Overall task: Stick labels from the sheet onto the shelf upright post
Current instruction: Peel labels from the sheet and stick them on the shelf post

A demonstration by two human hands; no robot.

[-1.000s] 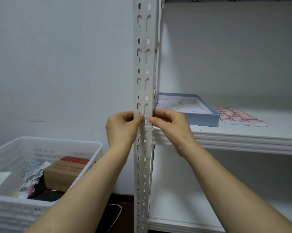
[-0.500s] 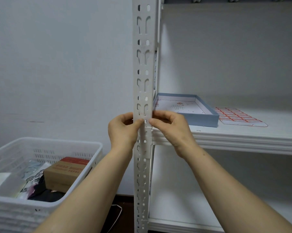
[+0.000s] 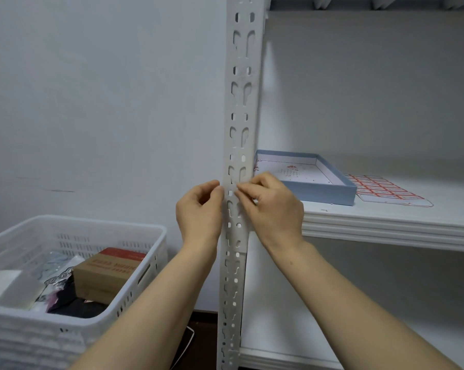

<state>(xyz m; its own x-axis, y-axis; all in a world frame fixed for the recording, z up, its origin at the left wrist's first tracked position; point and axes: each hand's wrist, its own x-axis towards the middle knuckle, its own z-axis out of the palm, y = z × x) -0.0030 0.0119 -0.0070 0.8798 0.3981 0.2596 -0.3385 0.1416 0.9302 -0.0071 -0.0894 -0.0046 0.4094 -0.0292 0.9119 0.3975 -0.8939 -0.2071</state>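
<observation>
The white slotted shelf upright post (image 3: pixel 241 102) runs vertically through the middle of the view. My left hand (image 3: pixel 198 212) and my right hand (image 3: pixel 273 206) meet on it at shelf height, one on each side. Thumbs and forefingers pinch a small pale label (image 3: pixel 229 186) flat against the post's face; it is hard to tell apart from the metal. The label sheet (image 3: pixel 383 189), white with red-bordered stickers, lies on the shelf board (image 3: pixel 386 222) to the right, out of both hands' reach.
A shallow blue box lid (image 3: pixel 329 192) sits on the shelf between the post and the sheet. A white plastic crate (image 3: pixel 73 236) with a brown carton (image 3: pixel 105 273) and dark items stands at lower left. A lower shelf board (image 3: pixel 359 329) lies below.
Both hands stay at the same spot on the post. My left fingers have curled back slightly to the post's left edge, and my right fingertips have crept a little further onto its face.
</observation>
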